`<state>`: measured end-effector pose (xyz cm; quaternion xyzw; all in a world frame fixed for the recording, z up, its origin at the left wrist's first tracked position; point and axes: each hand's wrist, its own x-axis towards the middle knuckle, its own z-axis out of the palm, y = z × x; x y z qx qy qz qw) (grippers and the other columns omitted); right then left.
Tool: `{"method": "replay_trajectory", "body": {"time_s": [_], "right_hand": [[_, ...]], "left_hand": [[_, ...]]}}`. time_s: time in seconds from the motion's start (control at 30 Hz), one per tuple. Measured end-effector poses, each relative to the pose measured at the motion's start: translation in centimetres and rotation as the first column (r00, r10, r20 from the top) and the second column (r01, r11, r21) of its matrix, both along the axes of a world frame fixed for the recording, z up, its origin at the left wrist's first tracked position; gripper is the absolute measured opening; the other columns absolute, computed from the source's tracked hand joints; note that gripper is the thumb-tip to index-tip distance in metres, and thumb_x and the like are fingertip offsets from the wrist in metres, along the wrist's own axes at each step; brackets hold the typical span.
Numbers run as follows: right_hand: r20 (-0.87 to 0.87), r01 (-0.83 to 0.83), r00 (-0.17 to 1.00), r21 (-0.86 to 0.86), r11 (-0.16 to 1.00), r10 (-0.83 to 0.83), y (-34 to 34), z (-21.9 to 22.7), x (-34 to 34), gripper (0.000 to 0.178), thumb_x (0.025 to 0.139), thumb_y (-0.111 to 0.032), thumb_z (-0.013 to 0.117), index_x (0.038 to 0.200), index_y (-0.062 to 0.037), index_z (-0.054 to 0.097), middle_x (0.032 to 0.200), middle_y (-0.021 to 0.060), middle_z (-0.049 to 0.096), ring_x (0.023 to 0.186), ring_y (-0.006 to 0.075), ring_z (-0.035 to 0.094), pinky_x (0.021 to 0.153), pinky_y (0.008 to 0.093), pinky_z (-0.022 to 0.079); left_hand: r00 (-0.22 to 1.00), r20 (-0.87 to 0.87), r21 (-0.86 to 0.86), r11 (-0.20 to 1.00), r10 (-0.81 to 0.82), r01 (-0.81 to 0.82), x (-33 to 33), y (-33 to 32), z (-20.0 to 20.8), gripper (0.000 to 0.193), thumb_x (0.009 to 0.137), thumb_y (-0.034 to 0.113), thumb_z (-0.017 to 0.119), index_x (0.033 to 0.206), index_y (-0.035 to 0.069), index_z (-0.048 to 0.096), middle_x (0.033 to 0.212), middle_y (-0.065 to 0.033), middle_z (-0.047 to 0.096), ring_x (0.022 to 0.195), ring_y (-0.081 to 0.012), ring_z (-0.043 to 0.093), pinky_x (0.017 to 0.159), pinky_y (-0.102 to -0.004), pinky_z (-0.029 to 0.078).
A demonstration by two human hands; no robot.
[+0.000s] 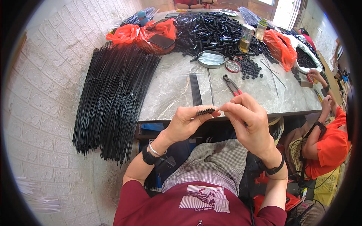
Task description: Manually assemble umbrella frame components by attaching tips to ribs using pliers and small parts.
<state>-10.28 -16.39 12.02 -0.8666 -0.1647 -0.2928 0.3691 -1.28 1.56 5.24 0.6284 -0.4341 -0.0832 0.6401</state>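
Observation:
Above the near table edge, my left hand [185, 119] is closed on a short row of small black ridged pieces [205, 112], pinched between thumb and fingers. My right hand [249, 119] meets it from the right, thumb and forefinger pressed together at the end of the row. A thin pale sliver shows at those fingertips; its kind is too small to make out. Just beyond my hands, a flat set of black rods [195, 89] lies on the table. Red-handled pliers [231, 86] lie beyond my right hand.
A thick bundle of black rods [113, 98] overhangs the table's left side. Farther back are a heap of black tubes [207, 32], a round tin of pale sticks [212, 58], a small red dish [233, 66] and black rings [249, 67]. A person in orange [332, 143] works at right.

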Motion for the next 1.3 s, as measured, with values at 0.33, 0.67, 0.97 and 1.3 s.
{"method": "replay_trajectory", "body": {"time_s": [0.33,0.67,0.97,1.3], "right_hand": [[0.056,-0.097,0.992,-0.201,0.975,0.110,-0.8,1.7,1.4,0.021,0.069,0.004,0.064,0.087,-0.0055,0.068,0.082,0.0061,0.060,0.077,0.0247,0.059,0.067,0.0347,0.048],[-0.003,-0.177,0.984,-0.152,0.972,0.178,-1.0,2.2,2.4,0.015,0.071,0.003,0.067,0.084,-0.0045,0.067,0.080,0.0051,0.063,0.077,0.0241,0.057,0.068,0.0333,0.048],[0.010,-0.260,0.964,-0.178,0.949,0.266,-1.4,2.4,2.9,0.021,0.071,0.005,0.067,0.090,-0.0033,0.068,0.084,0.0080,0.059,0.079,0.0259,0.055,0.067,0.0346,0.047],[-0.038,-0.216,0.976,-0.077,0.973,0.214,-0.4,1.9,2.7,0.024,0.070,0.003,0.069,0.093,-0.0049,0.069,0.085,0.0077,0.058,0.080,0.0255,0.054,0.068,0.0338,0.046]], "left_hand": [[0.997,0.036,0.049,0.996,-0.072,0.070,0.6,0.3,-0.2,0.031,0.091,-0.001,0.057,0.122,0.002,0.059,0.104,-0.0118,0.070,0.100,-0.0186,0.067,0.088,-0.0282,0.053],[0.995,0.046,0.115,0.990,-0.084,0.078,0.8,0.3,0.3,0.030,0.092,0.001,0.057,0.122,0.001,0.059,0.103,-0.0117,0.071,0.098,-0.0177,0.067,0.086,-0.0279,0.053],[0.991,0.088,0.113,0.989,-0.102,0.092,1.1,0.4,0.8,0.031,0.091,0.005,0.060,0.122,0.001,0.059,0.102,-0.0099,0.071,0.095,-0.0151,0.067,0.081,-0.0275,0.053],[0.990,0.127,0.100,0.994,-0.054,0.042,1.6,0.3,-0.5,0.031,0.089,0.008,0.063,0.119,0.002,0.060,0.093,-0.0122,0.071,0.081,-0.0185,0.069,0.070,-0.0289,0.053]]}}
